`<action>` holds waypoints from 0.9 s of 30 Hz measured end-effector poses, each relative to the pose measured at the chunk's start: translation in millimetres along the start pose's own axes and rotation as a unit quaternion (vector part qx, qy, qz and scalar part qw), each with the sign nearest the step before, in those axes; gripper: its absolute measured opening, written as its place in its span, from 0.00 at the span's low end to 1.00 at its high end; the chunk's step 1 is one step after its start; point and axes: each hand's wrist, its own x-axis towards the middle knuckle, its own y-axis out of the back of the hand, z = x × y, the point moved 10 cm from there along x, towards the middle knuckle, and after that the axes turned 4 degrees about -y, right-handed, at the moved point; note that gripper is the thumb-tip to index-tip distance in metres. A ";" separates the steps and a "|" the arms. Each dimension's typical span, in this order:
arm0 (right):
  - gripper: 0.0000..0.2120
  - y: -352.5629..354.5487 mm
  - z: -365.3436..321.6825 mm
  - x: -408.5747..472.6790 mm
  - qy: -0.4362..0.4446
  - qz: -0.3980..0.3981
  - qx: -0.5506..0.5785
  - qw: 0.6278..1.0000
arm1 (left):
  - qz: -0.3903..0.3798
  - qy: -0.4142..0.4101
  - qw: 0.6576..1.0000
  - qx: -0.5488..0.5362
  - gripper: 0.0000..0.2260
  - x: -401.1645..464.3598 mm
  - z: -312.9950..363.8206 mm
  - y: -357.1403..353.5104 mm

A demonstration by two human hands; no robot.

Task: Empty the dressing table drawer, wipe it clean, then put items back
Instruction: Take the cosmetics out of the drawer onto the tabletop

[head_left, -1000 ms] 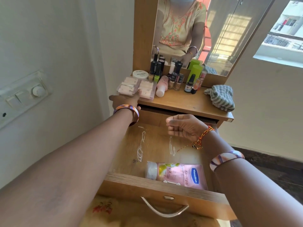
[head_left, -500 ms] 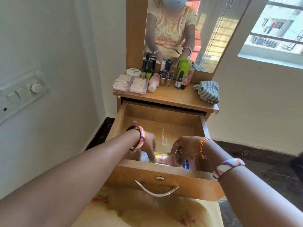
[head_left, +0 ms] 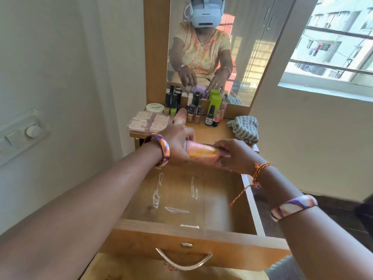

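The wooden drawer (head_left: 203, 237) stands pulled out, its floor bare except for white smears. Both hands hold a pink lotion tube (head_left: 201, 153) level above the drawer's back edge, just in front of the dressing table top (head_left: 210, 134). My left hand (head_left: 175, 142) grips the capped left end. My right hand (head_left: 236, 156) grips the flat right end. The tube is motion-blurred. A grey striped cloth (head_left: 244, 128) lies on the table top at the right.
Nail polish bottles (head_left: 193, 114), a green bottle (head_left: 215, 103), a white jar (head_left: 155, 107) and a clear tray of pads (head_left: 149, 123) crowd the table top's back and left. A mirror rises behind. A wall with switches is left, a window right.
Both hands reached down into the drawer's front, took the pink tube and lifted it up and back towards the table top. The drawer floor is now bare of items.
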 end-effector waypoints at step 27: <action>0.34 4.4 -9.7 50.5 0.096 0.255 -0.032 0.962 | 0.185 0.013 0.968 0.170 0.23 47.8 -17.1 29.9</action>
